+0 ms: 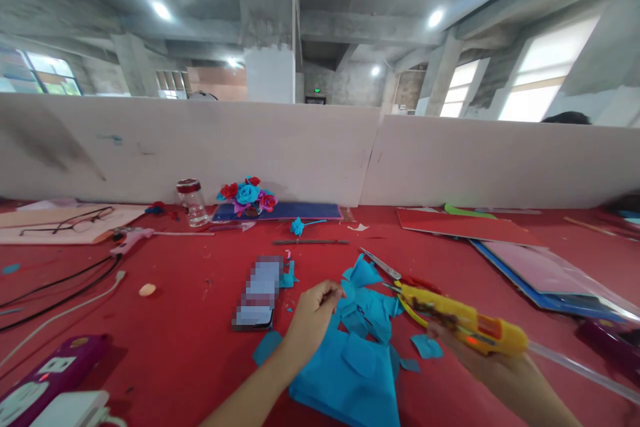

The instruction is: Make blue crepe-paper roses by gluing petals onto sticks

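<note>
- In the head view, a yellow glue gun (465, 321) is gripped by the right hand (465, 350), with the fingers wrapped closely round it; its nozzle is pointed left, towards the left hand (316, 310).
- The left hand is held with its fingers curled and nearly closed; whether anything is pinched between them cannot be told.
- Cut blue pieces (375, 310) are scattered between the two hands, and blue sheets (345, 383) are laid nearer the camera.
- Scissors (384, 265) are partly hidden by the glue gun, their blades left showing beside the pieces.
- A phone (259, 290) is placed left of the left hand on the red table (175, 360).
- Farther back, a single blue flower (297, 226) is seen lying near a thin stick (310, 242); behind it to the left, a flower bunch (247, 195) is set beside a lidded glass jar (195, 205).
</note>
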The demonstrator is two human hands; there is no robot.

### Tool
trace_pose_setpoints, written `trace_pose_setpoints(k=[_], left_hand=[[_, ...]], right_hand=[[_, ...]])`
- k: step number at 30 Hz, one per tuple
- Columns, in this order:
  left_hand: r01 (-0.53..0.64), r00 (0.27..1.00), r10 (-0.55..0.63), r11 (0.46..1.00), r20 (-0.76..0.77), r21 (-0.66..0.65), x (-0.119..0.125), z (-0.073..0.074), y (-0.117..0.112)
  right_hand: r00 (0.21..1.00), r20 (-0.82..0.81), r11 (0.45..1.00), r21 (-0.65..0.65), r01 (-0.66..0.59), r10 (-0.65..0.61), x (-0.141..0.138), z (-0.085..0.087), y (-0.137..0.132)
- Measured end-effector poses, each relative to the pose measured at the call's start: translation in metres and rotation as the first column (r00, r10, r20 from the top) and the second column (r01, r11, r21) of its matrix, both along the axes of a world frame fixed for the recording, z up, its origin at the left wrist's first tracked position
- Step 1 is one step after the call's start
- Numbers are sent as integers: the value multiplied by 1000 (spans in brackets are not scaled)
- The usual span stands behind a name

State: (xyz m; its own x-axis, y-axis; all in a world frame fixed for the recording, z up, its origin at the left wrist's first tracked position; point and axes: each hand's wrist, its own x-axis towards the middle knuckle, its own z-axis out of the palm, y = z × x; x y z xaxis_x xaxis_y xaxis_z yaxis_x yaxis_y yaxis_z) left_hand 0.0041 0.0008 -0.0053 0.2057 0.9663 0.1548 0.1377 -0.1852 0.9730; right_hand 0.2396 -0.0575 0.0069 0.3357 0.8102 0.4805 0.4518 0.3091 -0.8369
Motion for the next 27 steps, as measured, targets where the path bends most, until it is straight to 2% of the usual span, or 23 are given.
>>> trace_pose_setpoints(k=[5,7,15,27], left_hand=[[38,999,-38,999,-36,10,2,0,-2],[48,998,-47,999,-45,13,3,1,-3],[56,997,-54,998,-60,36,3,0,-4],[71,996,-70,997,-50,23,3,2,-4]], right_hand=[[978,115,977,-144,-157,174,-5,-6,7],[963,159,970,-148,-193,216,-10,-6,9],[956,228,983,-45,-180,186,-29,3,11],[958,239,988,-23,-155,156,-24,8,12]])
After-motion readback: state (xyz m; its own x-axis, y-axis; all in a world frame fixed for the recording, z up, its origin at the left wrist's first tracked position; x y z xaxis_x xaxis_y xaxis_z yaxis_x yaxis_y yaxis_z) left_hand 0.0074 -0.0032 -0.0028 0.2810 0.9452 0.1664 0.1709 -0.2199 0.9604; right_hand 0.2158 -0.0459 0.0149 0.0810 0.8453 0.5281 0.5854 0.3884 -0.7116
